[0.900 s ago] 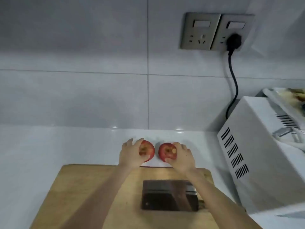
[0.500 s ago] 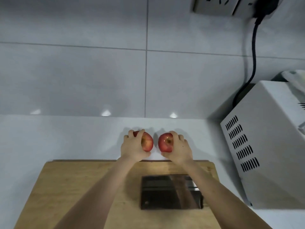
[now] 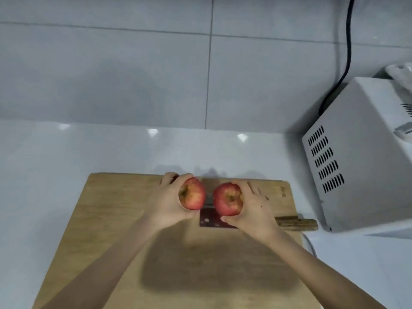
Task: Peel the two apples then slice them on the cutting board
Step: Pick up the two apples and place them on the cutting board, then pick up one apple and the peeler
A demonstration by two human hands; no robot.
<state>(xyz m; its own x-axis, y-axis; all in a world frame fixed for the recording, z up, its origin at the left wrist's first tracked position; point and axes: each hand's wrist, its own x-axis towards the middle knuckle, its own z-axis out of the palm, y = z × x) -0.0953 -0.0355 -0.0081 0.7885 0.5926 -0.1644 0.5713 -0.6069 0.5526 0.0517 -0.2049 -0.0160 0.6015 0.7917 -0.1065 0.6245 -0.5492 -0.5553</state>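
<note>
Both bare forearms reach forward from the bottom edge and converge toward the middle. The left forearm [image 3: 107, 264] runs up from the lower left and the right forearm [image 3: 323, 270] from the lower right, so the 2 hands sit side by side, near each other but not touching. The left hand [image 3: 167, 204] is cupped with its palm turned inward; its fingers curl over the far side of the left apple [image 3: 192, 194] and its thumb lies along the near underside. The right hand [image 3: 254, 208] mirrors it, gripping the right apple [image 3: 227, 199] with fingers wrapped over the top and thumb tucked beneath. Both wrists are fairly straight.
</note>
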